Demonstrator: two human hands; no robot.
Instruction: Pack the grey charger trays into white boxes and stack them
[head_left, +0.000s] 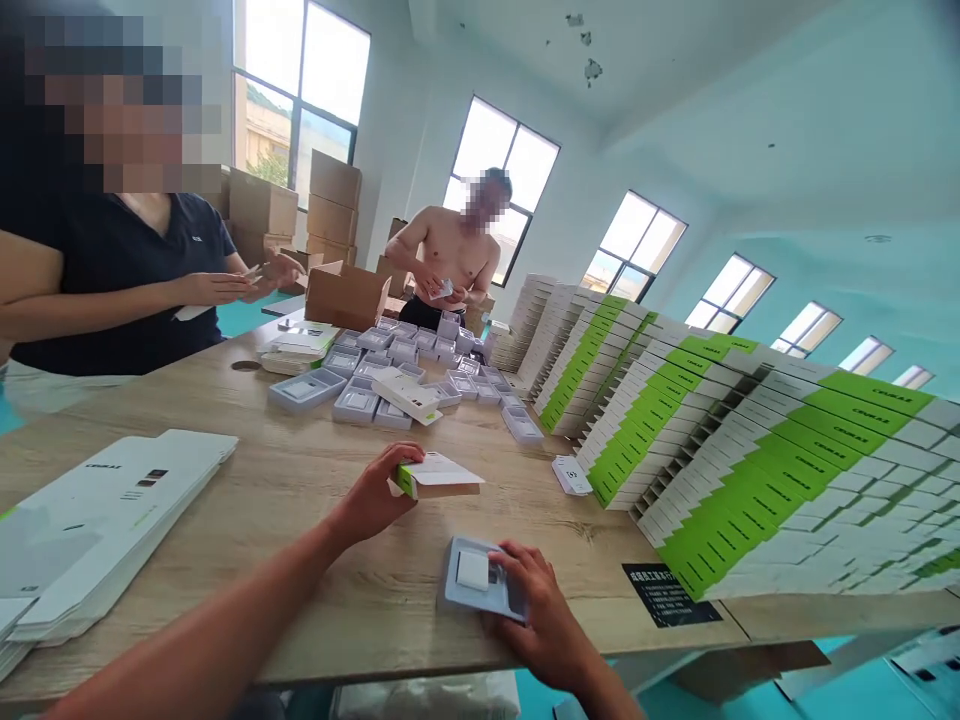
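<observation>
My left hand point(381, 497) is closed around one end of a small white and green carton point(448, 474), held just above the table with a flap standing out at its far end. In my right hand point(536, 612) is a grey plastic tray point(465, 597), gripped by its right side near the table's front edge. A flat white piece point(474, 570) lies inside that tray, and a dark part beside it is partly hidden by my fingers. Whether the tray touches the tabletop I cannot tell.
Stacked white and green boxes point(780, 480) line the right side. Several grey trays point(360, 400) are heaped mid-table, with a carton point(405, 393) on them. Flattened cartons point(112, 520) lie left. Two co-workers point(135, 290) stand across, near a cardboard box point(345, 295). A black label point(667, 593) marks the front edge.
</observation>
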